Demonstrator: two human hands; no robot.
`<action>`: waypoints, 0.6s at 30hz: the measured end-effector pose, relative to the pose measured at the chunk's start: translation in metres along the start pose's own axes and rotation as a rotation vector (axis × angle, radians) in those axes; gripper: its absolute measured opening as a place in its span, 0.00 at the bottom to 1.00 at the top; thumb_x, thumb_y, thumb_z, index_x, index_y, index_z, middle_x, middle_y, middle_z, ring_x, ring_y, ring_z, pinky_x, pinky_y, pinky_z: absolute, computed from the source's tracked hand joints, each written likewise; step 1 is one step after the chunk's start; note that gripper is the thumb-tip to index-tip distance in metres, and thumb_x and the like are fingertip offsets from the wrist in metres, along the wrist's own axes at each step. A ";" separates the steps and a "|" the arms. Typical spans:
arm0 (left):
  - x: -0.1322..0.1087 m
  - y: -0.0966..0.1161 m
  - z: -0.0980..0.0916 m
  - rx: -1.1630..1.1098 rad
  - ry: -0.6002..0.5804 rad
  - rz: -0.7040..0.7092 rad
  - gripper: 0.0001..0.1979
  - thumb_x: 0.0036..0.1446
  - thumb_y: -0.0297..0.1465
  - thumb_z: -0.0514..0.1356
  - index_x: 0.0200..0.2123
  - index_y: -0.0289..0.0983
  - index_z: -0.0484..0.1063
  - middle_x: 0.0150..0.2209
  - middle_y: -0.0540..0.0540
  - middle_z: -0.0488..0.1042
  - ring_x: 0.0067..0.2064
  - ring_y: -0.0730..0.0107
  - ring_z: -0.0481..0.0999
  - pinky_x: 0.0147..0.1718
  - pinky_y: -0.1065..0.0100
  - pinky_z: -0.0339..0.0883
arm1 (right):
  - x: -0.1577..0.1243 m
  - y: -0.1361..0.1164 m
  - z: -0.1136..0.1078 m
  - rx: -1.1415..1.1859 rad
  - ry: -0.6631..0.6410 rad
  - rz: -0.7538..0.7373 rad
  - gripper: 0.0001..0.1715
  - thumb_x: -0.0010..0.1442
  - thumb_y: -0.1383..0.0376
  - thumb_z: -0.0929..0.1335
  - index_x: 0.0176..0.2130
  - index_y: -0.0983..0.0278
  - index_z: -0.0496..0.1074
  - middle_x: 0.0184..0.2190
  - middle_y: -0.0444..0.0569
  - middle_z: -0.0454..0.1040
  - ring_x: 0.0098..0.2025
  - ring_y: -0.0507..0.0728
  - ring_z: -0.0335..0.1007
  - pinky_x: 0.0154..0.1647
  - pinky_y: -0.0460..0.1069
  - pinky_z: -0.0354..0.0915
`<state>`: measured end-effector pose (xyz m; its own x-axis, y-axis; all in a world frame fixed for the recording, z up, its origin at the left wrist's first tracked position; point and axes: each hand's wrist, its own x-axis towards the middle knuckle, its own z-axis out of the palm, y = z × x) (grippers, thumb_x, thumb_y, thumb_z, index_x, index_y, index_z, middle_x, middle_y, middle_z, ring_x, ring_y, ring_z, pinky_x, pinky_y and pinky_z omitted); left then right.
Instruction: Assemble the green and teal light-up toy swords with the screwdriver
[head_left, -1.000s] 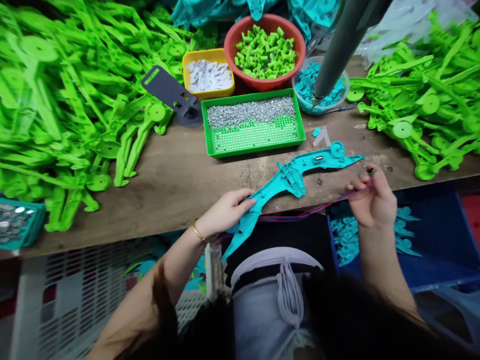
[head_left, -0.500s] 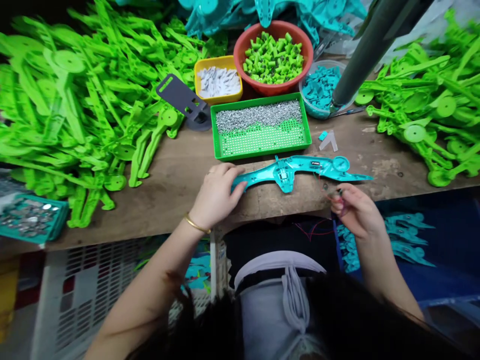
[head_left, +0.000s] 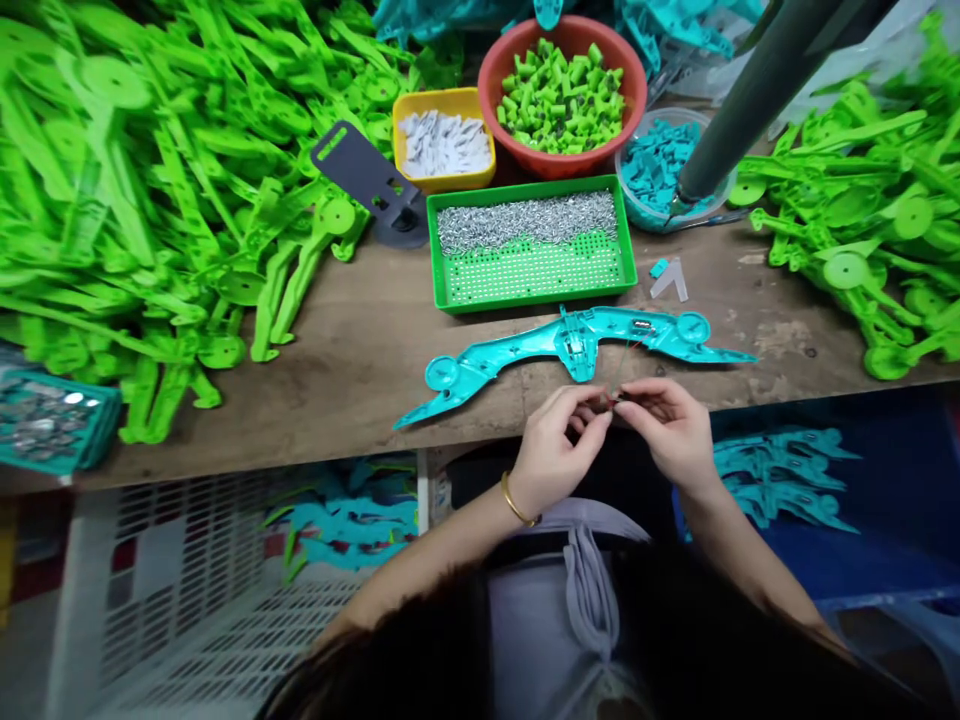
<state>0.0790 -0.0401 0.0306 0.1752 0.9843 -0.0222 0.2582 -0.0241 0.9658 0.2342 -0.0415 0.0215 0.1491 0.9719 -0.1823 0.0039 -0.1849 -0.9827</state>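
Observation:
A turquoise bow-shaped plastic shell (head_left: pixel 517 345) lies hollow side up on the wooden bench, just beyond my hands. Thin wires (head_left: pixel 627 362) run from a small metal-looking part in its right half down to my fingers. My left hand (head_left: pixel 568 440), with a gold bangle at the wrist, pinches the wires from the left. Opposite it, my right hand (head_left: pixel 667 425) is closed on the same wires, fingertips nearly touching those of the left. Whatever sits at the wire ends is mostly hidden by the fingers.
Beyond the shell stands a green tray (head_left: pixel 532 290) of small metal pieces. Behind it are a yellow box (head_left: pixel 450 183), a red bowl (head_left: pixel 562 165) and a clear tub (head_left: pixel 652 215). Lime-green parts heap up on both sides. A dark post (head_left: pixel 739 110) slants down at right.
My left hand has let go of the shell's left arm and come right to the wires. My right hand has moved slightly left, and the two hands now meet.

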 end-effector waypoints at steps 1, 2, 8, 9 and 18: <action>-0.002 0.000 0.001 0.027 0.049 0.054 0.11 0.60 0.30 0.58 0.46 0.36 0.72 0.41 0.43 0.76 0.37 0.72 0.76 0.37 0.70 0.73 | 0.000 0.000 0.002 0.004 -0.004 0.001 0.13 0.47 0.60 0.76 0.35 0.60 0.76 0.31 0.44 0.80 0.33 0.52 0.78 0.35 0.47 0.75; -0.004 0.001 0.002 0.067 0.090 0.119 0.11 0.61 0.30 0.57 0.47 0.36 0.72 0.42 0.43 0.76 0.40 0.71 0.77 0.40 0.68 0.74 | 0.000 0.000 0.004 0.004 -0.009 0.000 0.14 0.47 0.59 0.76 0.35 0.60 0.76 0.31 0.45 0.80 0.33 0.52 0.78 0.35 0.47 0.75; -0.011 -0.001 0.004 0.175 0.098 0.301 0.16 0.62 0.27 0.56 0.53 0.36 0.70 0.47 0.40 0.72 0.50 0.65 0.74 0.48 0.64 0.73 | 0.001 0.005 0.006 0.019 -0.052 0.059 0.13 0.48 0.59 0.76 0.36 0.60 0.77 0.33 0.45 0.80 0.35 0.53 0.78 0.39 0.49 0.75; -0.011 -0.002 0.004 0.162 0.068 0.295 0.17 0.61 0.27 0.56 0.54 0.36 0.69 0.48 0.40 0.71 0.51 0.65 0.74 0.48 0.64 0.73 | 0.002 0.005 0.005 0.039 -0.057 0.085 0.14 0.48 0.59 0.76 0.36 0.60 0.77 0.34 0.46 0.80 0.36 0.54 0.78 0.39 0.49 0.75; -0.025 -0.004 0.024 -0.172 -0.047 -0.076 0.19 0.58 0.27 0.60 0.52 0.38 0.62 0.50 0.42 0.73 0.51 0.65 0.75 0.54 0.62 0.71 | 0.017 -0.019 0.007 0.395 0.040 0.211 0.17 0.42 0.59 0.79 0.32 0.60 0.75 0.26 0.43 0.77 0.27 0.50 0.74 0.31 0.45 0.72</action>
<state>0.0958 -0.0691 0.0207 0.2062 0.9729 -0.1051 0.1069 0.0843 0.9907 0.2298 -0.0199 0.0372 0.1446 0.9107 -0.3868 -0.4071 -0.3016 -0.8622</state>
